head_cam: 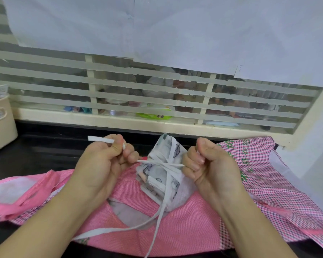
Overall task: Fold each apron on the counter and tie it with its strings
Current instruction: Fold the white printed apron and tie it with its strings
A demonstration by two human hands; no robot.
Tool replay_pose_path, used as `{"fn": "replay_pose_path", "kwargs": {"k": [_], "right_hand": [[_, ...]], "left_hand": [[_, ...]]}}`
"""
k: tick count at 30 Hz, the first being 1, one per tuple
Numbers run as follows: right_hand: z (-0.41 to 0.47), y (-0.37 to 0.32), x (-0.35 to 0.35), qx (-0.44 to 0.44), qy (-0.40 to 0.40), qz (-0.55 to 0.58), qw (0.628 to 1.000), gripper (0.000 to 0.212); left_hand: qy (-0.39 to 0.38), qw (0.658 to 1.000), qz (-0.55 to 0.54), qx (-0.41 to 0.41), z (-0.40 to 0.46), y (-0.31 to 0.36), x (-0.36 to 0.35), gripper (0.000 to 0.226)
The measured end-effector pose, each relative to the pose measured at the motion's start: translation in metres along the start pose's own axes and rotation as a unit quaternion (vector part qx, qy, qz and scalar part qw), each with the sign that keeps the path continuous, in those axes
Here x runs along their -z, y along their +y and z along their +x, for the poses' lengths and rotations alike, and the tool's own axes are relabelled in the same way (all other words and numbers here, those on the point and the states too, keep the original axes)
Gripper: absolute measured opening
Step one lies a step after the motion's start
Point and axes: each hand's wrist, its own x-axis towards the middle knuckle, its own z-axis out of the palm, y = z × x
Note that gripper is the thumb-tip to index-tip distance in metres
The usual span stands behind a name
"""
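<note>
Head view. A folded white apron (pixel 162 172) sits bundled between the two hands, resting on a pink striped apron (pixel 175 229). The fingers of the left hand (pixel 101 161) curl round one white string (pixel 101 140); the right hand (pixel 211 164) pinches the other end, both drawing a knot taut across the bundle. The pink striped apron beneath and a pink checked apron (pixel 259 164) beside the right fingers lie unfolded on the dark desk (pixel 45 146): judged one nearly tied, two left.
</note>
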Motion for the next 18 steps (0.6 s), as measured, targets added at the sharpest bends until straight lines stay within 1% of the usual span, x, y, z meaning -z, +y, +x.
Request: {"fn": "replay_pose_path", "kwargs": {"k": [2, 3, 5, 7, 8, 9, 10, 11, 12, 14, 16, 18], "right_hand": [[-0.002, 0.004, 0.0, 0.012, -0.005, -0.039, 0.999, 0.04], [-0.003, 0.007, -0.001, 0.017, -0.012, -0.065, 0.998, 0.038], [-0.005, 0.012, -0.003, 0.027, -0.042, -0.117, 0.992, 0.027], [-0.009, 0.012, -0.008, 0.046, -0.092, -0.162, 0.981, 0.008], [-0.01, 0.011, -0.011, 0.058, -0.105, -0.179, 0.976, 0.019], [-0.012, 0.012, -0.012, 0.062, -0.112, -0.191, 0.973, 0.034], [-0.012, 0.013, -0.012, 0.068, -0.116, -0.192, 0.972, 0.043], [-0.011, 0.013, -0.013, 0.067, -0.116, -0.186, 0.973, 0.042], [-0.012, 0.014, -0.013, 0.066, -0.116, -0.186, 0.973, 0.037], [-0.012, 0.015, -0.013, 0.061, -0.091, -0.234, 0.966, 0.028], [-0.012, 0.016, -0.013, 0.067, -0.078, -0.317, 0.943, 0.024], [-0.012, 0.016, -0.013, 0.09, -0.075, -0.409, 0.905, 0.016]], "left_hand": [[-0.015, 0.994, 0.102, -0.031, -0.004, 0.0, 0.0, 0.033], [-0.028, 0.984, 0.17, -0.047, -0.008, -0.002, -0.001, 0.03], [-0.057, 0.954, 0.283, -0.075, -0.013, -0.008, -0.004, 0.026], [-0.09, 0.918, 0.373, -0.1, -0.016, -0.013, -0.006, 0.024], [-0.107, 0.9, 0.409, -0.107, -0.018, -0.015, -0.007, 0.022], [-0.123, 0.886, 0.435, -0.105, -0.019, -0.016, -0.008, 0.019], [-0.136, 0.875, 0.455, -0.099, -0.02, -0.017, -0.009, 0.017], [-0.148, 0.865, 0.47, -0.093, -0.021, -0.017, -0.009, 0.016], [-0.158, 0.854, 0.486, -0.096, -0.022, -0.018, -0.008, 0.017], [-0.168, 0.839, 0.506, -0.107, -0.023, -0.018, -0.007, 0.015], [-0.167, 0.841, 0.503, -0.112, -0.023, -0.017, -0.008, 0.012], [-0.161, 0.84, 0.502, -0.13, -0.023, -0.016, -0.007, 0.009]]}}
